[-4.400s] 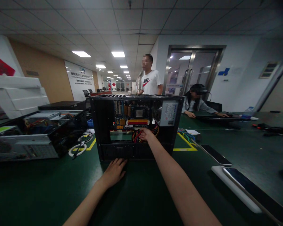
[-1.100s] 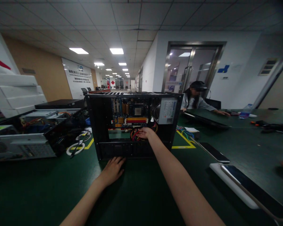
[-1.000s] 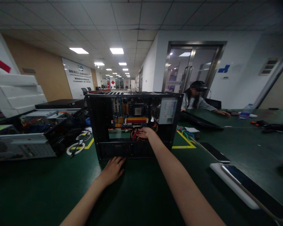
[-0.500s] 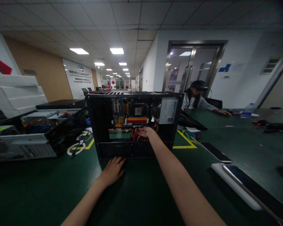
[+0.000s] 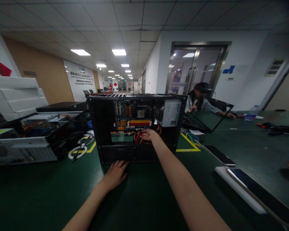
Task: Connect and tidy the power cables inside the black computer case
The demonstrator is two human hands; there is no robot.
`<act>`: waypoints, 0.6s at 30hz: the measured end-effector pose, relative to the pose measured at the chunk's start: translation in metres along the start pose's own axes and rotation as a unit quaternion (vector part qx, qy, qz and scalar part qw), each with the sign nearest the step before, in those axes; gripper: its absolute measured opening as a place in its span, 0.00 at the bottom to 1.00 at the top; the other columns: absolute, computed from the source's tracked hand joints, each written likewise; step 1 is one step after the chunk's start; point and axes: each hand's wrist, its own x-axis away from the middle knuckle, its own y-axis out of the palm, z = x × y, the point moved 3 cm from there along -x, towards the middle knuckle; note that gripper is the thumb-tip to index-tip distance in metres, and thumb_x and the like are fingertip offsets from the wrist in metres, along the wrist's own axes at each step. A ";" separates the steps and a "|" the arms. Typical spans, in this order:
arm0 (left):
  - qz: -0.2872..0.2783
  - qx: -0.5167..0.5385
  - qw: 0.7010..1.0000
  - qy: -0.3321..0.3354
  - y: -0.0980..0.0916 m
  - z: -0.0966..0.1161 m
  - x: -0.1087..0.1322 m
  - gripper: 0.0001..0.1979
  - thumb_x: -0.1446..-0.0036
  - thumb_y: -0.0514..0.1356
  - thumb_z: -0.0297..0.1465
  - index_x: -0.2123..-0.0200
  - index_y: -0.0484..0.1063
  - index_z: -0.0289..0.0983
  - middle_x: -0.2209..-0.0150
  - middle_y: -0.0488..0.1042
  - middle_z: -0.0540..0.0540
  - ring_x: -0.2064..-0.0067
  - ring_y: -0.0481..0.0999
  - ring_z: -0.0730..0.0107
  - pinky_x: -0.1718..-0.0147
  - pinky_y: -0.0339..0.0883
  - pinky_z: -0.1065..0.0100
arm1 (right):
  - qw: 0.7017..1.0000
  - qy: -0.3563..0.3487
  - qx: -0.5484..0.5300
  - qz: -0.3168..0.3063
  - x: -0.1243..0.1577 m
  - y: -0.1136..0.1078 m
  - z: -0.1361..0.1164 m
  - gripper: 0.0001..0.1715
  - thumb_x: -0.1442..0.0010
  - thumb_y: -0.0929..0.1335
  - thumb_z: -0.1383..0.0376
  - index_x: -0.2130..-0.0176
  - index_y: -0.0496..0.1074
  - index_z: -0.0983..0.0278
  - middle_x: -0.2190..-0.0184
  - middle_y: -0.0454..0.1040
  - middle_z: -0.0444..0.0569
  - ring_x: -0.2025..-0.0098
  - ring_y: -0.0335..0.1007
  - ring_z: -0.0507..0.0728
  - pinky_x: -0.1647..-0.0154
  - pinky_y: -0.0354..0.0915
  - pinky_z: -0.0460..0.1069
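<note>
Currently, a black metal computer case (image 5: pixel 135 153) with its side open stands upright on a dark green tabletop (image 5: pixel 144 199), straight ahead of the person. The right hand (image 5: pixel 147 134) reaches into the lower middle of the case, palm turned partly upward and fingers bent, touching a looped bundle of red, yellow and black cables (image 5: pixel 136 138); whether it truly grasps any of them, I cannot tell. The left hand (image 5: pixel 115 173) is relaxed and holds nothing, lying palm down on the tabletop with its fingertips just at the bottom edge of the case.

Above the cables, a blue circuit board (image 5: pixel 132 110) is mounted inside the case, carrying red and yellow slots (image 5: pixel 139 123) along its lower part. A silver, boxy power supply with a printed label (image 5: pixel 171 113) sits in the upper right corner.

To the left, a second, grey and black computer case (image 5: pixel 38 138) lies open, with a white coiled cord (image 5: pixel 77 152) beside it. To the right, a flat dark-screened phone (image 5: pixel 219 155) lies near a white rounded slab (image 5: pixel 239 189), on which another dark-screened phone (image 5: pixel 260 192) partly rests. Farther back, a seated co-worker (image 5: pixel 202 106) in a black headset has a thin black frame (image 5: pixel 223 118) tilted in front of them.
</note>
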 end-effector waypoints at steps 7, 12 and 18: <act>0.006 0.000 1.000 0.001 0.004 -0.002 -0.001 0.26 0.48 0.50 0.32 0.45 0.52 0.42 0.47 0.59 0.45 0.47 0.57 0.61 0.50 0.51 0.59 | 0.999 -0.004 0.038 0.011 0.005 0.001 0.000 0.04 0.44 0.58 0.72 0.70 0.60 0.66 0.75 0.66 0.48 0.73 0.67 0.50 0.74 0.66 0.44; 0.008 -0.001 1.000 0.003 0.002 -0.001 -0.002 0.25 0.48 0.50 0.32 0.45 0.52 0.41 0.47 0.59 0.45 0.47 0.57 0.61 0.50 0.52 0.59 | 0.996 -0.004 0.092 0.005 0.005 0.003 0.002 0.02 0.46 0.60 0.70 0.70 0.61 0.67 0.78 0.66 0.46 0.76 0.66 0.49 0.75 0.65 0.43; 0.007 -0.007 1.000 0.003 0.001 -0.001 -0.001 0.25 0.48 0.50 0.32 0.45 0.53 0.40 0.48 0.60 0.44 0.47 0.57 0.62 0.50 0.51 0.60 | 0.990 -0.022 0.136 0.038 0.011 0.002 0.001 0.05 0.45 0.62 0.66 0.68 0.63 0.66 0.80 0.66 0.44 0.79 0.65 0.48 0.76 0.64 0.42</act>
